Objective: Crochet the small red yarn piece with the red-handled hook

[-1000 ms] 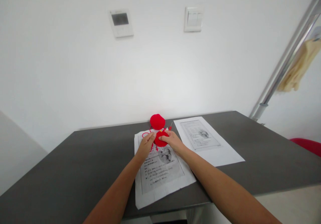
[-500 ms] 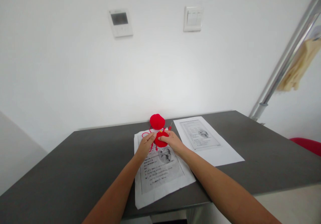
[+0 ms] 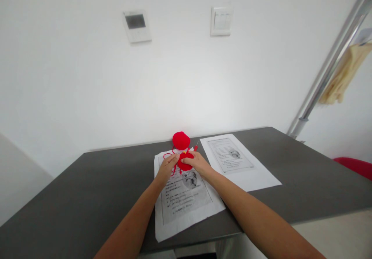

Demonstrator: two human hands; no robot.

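A small red crocheted piece point(image 3: 185, 162) lies on a printed sheet of paper point(image 3: 186, 201) on the dark table point(image 3: 87, 197). My left hand point(image 3: 166, 168) pinches its left edge, fingers closed, next to a loose loop of red yarn point(image 3: 167, 156). My right hand point(image 3: 197, 162) grips the piece from the right with fingers curled over it. Just behind sits a red ball of yarn point(image 3: 181, 140). A thin hook with a red handle point(image 3: 196, 147) pokes out beyond my right hand.
A second printed sheet point(image 3: 236, 162) lies to the right on the table. The white wall behind carries a control panel point(image 3: 135, 25) and a light switch point(image 3: 221, 20). A slanted metal pole point(image 3: 325, 71) with a hanging cloth point(image 3: 340, 79) stands right. A red seat edge point(image 3: 354, 166) shows far right.
The view has shifted slightly, so everything sits a little further left. Both hands stay on the red piece with hardly any movement.
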